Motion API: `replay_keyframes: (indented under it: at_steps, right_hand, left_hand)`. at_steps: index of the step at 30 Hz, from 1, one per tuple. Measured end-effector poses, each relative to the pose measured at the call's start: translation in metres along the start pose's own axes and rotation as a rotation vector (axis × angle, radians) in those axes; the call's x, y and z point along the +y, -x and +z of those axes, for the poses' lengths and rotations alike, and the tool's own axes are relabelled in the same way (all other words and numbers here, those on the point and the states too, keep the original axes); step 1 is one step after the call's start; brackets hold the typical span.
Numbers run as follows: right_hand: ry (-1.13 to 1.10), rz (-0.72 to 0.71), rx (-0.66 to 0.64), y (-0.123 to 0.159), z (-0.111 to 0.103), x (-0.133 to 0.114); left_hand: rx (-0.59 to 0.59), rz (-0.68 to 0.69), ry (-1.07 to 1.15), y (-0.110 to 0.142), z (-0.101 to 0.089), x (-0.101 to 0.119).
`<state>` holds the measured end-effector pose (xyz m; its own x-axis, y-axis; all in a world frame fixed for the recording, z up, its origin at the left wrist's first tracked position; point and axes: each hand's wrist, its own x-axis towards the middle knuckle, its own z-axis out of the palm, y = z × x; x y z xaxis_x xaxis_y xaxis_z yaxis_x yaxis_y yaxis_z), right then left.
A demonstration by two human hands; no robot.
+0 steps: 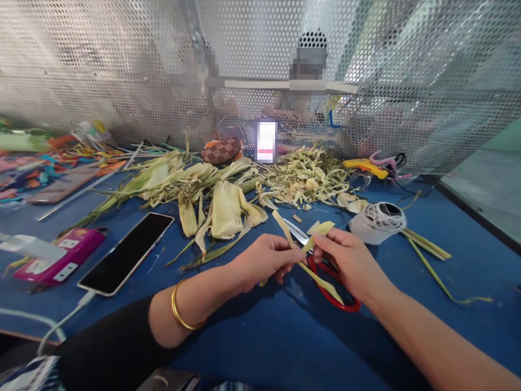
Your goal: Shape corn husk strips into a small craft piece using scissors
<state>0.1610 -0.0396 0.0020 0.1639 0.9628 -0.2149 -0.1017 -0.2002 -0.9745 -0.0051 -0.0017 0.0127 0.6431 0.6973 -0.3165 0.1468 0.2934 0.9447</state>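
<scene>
My left hand [273, 256] is closed in a pinch on a pale corn husk strip [323, 282], whose ends stick out above and below the fingers. Thumb and fingers of my right hand [345, 263] pinch a yellow-green piece of corn husk [324, 228], which meets the strip at my left fingertips. Whether the two pieces are joined there I cannot tell. Red-handled scissors [345, 308] lie on the blue table [244, 336] beneath my hands, blades pointing away. A roll of white thread [377, 224] stands just beyond my right hand.
Corn husks [227, 212] and a shredded husk heap [309, 176] lie ahead. A dark phone [127, 254] on a cable and a magenta power strip [65, 255] are at left. Yellow-handled pliers or cutters [366, 167] lie right. A perforated metal screen [122, 65] stands behind; people show through it.
</scene>
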Motion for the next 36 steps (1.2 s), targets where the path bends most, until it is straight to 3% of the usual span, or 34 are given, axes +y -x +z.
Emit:
replay_keyframes:
  at_steps: [3,6,11,13,16,18,26,30,32,34,36]
  right_hand:
    - [0.063,-0.118,0.090,0.000,0.001,0.003]
    - [0.262,-0.241,0.093,-0.003,-0.004,0.002]
    - [0.697,-0.668,0.247,-0.003,-0.013,-0.008]
    - [0.838,-0.800,0.173,0.000,-0.011,-0.009]
    - [0.901,-0.792,-0.024,0.005,-0.004,-0.007]
    - [0.850,-0.727,-0.079,0.008,0.001,-0.005]
    - [0.691,-0.744,0.022,0.011,0.009,0.001]
    - [0.746,-0.746,0.053,0.004,0.000,-0.004]
    - [0.800,-0.850,0.147,0.005,-0.009,-0.013]
    - [0.901,-1.041,0.288,0.010,-0.016,-0.023]
    - [1.022,-1.252,0.328,0.018,-0.018,-0.028]
  left_hand:
    - [-0.033,0.012,-0.011,0.000,0.000,-0.001]
    - [-0.034,0.008,-0.023,0.000,0.000,0.000]
    - [-0.013,-0.002,-0.122,0.004,0.006,0.000]
    - [-0.022,0.002,-0.174,0.005,0.008,0.000]
    - [-0.028,0.009,-0.252,0.006,0.010,-0.002]
    - [-0.039,0.009,-0.282,0.007,0.010,-0.002]
    - [-0.092,-0.010,-0.275,0.011,0.011,0.002]
    - [-0.037,-0.048,-0.080,0.006,0.011,-0.003]
    - [-0.002,-0.071,0.086,0.003,0.008,-0.005]
    - [0.024,-0.078,0.235,0.000,0.004,-0.004]
    - [0.040,-0.069,0.339,-0.002,0.000,-0.002]
